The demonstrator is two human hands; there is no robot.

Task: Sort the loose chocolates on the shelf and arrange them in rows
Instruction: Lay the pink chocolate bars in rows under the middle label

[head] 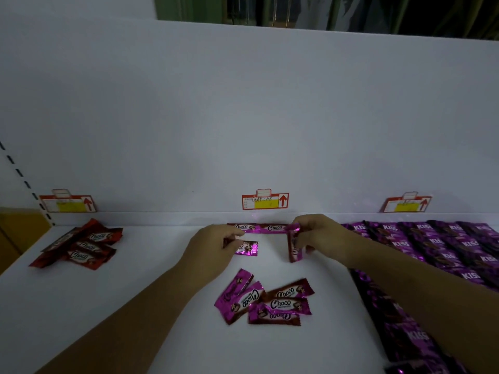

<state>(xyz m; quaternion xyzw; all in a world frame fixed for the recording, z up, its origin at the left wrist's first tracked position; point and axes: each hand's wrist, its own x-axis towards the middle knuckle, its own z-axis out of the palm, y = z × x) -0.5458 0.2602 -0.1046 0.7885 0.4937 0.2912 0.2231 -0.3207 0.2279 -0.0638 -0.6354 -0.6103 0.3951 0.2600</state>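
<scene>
On the white shelf (135,306), two pink Choco chocolates (266,228) lie end to end along the back wall. My left hand (213,247) pinches another pink Choco chocolate (248,248) just in front of them. My right hand (321,234) holds a pink Choco chocolate (294,247) turned upright, its top end near the row's right end. A loose pile of several pink Choco chocolates (266,299) lies nearer to me. Red Choco chocolates (83,245) lie heaped at the left.
Purple Kiss chocolates (432,247) cover the right part of the shelf in rows. Three red and yellow price tags hang on the back wall, the middle price tag (265,201) right above the pink row. A slotted upright (27,182) borders the left.
</scene>
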